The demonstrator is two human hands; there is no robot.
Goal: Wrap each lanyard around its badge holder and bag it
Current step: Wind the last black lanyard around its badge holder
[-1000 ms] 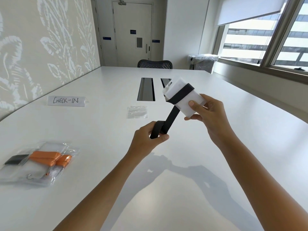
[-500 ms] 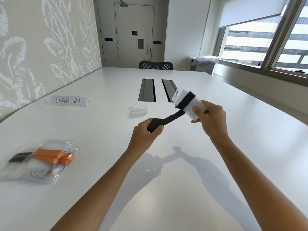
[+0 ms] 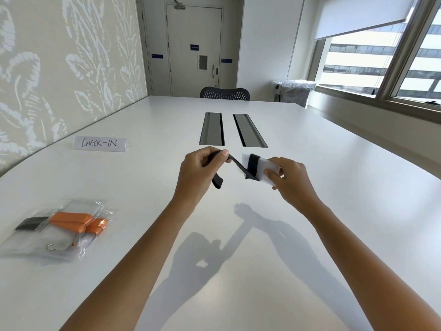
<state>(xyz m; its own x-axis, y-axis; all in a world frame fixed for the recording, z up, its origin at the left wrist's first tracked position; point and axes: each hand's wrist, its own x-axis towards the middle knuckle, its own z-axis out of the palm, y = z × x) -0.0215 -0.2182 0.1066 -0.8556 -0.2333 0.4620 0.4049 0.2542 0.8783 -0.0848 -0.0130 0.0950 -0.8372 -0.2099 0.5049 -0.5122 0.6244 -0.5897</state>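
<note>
Holding a white badge holder [image 3: 261, 166] above the table [image 3: 334, 211], the right hand [image 3: 290, 181] pinches its near end. A soft, limp black lanyard [image 3: 235, 163] circles it; the left hand [image 3: 199, 173] pinches the loose tail, arms outstretched. Probably light, best gripped by edges.

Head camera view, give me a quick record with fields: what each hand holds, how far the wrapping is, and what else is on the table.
left hand: pinches the loose end of the black lanyard
right hand: holds the badge holder
wrap: lanyard already bands the holder, tail still free
bags: near left on the table, holding orange and black lanyards
sign: reads CHECK-IN
</note>
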